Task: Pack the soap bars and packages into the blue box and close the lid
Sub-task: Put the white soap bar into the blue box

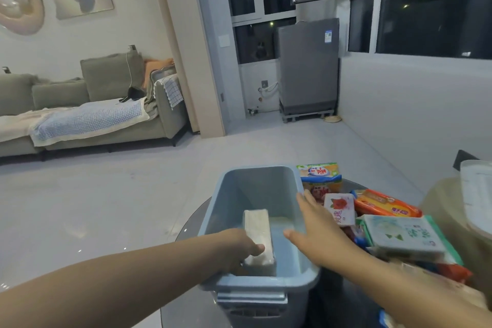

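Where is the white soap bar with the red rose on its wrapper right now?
In the head view, the rose-wrapped bar lies outside the blue box, just right of its wall, beside the right hand and left of the orange package.

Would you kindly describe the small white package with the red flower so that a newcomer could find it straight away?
Start at the blue box on the round table, then look just past its right wall, where a pile of packages lies. The flower package sits there beside the right hand, in front of the yellow one and left of the orange one. It alone is white with a red flower.
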Available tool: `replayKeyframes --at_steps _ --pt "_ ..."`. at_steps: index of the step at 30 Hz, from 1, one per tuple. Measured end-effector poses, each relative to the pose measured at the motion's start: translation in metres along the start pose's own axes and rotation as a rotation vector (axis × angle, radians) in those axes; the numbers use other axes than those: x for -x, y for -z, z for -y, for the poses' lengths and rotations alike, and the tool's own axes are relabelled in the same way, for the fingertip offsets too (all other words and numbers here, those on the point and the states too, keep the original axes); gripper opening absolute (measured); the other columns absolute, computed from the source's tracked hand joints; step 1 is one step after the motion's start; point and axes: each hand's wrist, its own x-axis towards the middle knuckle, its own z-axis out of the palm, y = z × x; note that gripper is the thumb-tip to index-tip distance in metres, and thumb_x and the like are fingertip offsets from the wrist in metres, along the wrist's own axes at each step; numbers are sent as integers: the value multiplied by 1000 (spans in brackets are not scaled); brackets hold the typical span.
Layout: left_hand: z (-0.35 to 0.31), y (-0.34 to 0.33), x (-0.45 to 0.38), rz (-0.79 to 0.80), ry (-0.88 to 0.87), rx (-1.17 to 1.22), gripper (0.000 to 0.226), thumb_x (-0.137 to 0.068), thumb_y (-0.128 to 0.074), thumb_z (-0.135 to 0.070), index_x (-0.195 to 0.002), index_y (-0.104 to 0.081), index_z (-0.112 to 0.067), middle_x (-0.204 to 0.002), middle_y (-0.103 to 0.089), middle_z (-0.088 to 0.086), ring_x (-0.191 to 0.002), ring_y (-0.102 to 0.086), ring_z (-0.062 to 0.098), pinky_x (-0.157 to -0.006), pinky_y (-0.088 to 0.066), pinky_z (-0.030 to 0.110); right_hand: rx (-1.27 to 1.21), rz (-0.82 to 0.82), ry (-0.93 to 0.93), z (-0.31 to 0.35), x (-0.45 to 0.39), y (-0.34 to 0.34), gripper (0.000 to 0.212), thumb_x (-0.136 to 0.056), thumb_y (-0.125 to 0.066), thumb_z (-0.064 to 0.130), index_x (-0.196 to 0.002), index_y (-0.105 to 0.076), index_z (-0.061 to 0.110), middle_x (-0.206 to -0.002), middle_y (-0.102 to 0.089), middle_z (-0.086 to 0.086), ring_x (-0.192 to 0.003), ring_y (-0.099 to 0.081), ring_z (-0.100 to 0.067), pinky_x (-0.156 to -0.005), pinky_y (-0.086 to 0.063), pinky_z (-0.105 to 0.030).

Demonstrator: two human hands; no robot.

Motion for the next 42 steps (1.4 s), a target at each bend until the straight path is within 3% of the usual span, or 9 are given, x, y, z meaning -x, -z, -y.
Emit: replayKeyframes --at_steps 4,8,12,20,27,30,35,39,42 --pt "-8 -4 -2 49 -68 40 42 -96 -48 -5 -137 -43 -7 -136 -51 22 -119 -54 46 -101 -43 55 -399 14 -61 -6 3 -3 82 -90 -56 27 -147 2 36 -152 -30 5 -125 -37 -8 -102 -33 -28" --pt "-22 -11 -7 94 -148 15 44 -95 -46 -2 -138 -44 -11 -137 -51 23 -111 -57 39 -95 -48 54 -497 -10 -100 -12 5 -4 78 -91 -54 33 -144 1 47 -151 -27 13 -131 -33 -9 -103 -34 -32" --pt "-41 -27 -15 88 -178 34 49 -88 -42 10 -130 -55 -10 -123 -59 19 -88 -60 31 -90 -53 47 -508 -40 -109 -17 0 -9 76 -89 -55 35 -144 -3 48 -143 -35 13 -105 -31 3 -93 -37 -24" --pt "-52 -35 -24 47 -179 35 45 -82 -48 9 -119 -63 -11 -128 -59 19 -106 -63 36 -90 -54 46 -544 -77 -124 -30 -14 -16 74 -87 -55 43 -141 -5 53 -113 -28 25 -81 -37 7 -78 -37 -19" --pt "-51 -31 -29 -4 -137 -219 51 -95 -41 -46 -136 -46 -17 -133 -54 16 -110 -61 36 -99 -48 48 -623 -34 -87 -36 -8 -9 76 -85 -57 45 -142 -7 53 -106 -29 37 -78 -35 19 -55 -36 -3" --pt "-58 -32 -31 -265 -330 -260 53 -95 -41 -41 -138 -44 -9 -140 -50 13 -124 -50 31 -102 -41 37 -697 10 -51 -40 -4 -5 70 -86 -58 42 -142 -17 50 -121 -38 34 -98 -44 15 -79 -39 -7" --pt "-81 -29 -21 -524 -632 -61 38 -93 -48 -30 -126 -54 -13 -128 -60 9 -115 -55 24 -101 -43 38 -732 -156 -129 -50 -3 16 39 -91 -53 37 -130 -50 37 -120 -51 20 -108 -53 -4 -81 -46 -18" --pt "-103 -38 -23 -550 -843 -230 22 -90 -53 -32 -105 -66 -23 -108 -66 -2 -100 -60 14 -99 -43 46 -809 -286 -207 -65 -9 33 22 -93 -51 29 -113 -60 34 -116 -62 1 -91 -61 -12 -73 -59 -34" --pt "-130 -48 -39 -407 -902 -467 28 -89 -57 -31 -114 -65 -20 -117 -64 -1 -102 -58 11 -95 -47 37 -653 -403 -182 -81 -17 42 23 -95 -49 27 -114 -61 30 -110 -65 4 -84 -61 -4 -60 -53 -20"
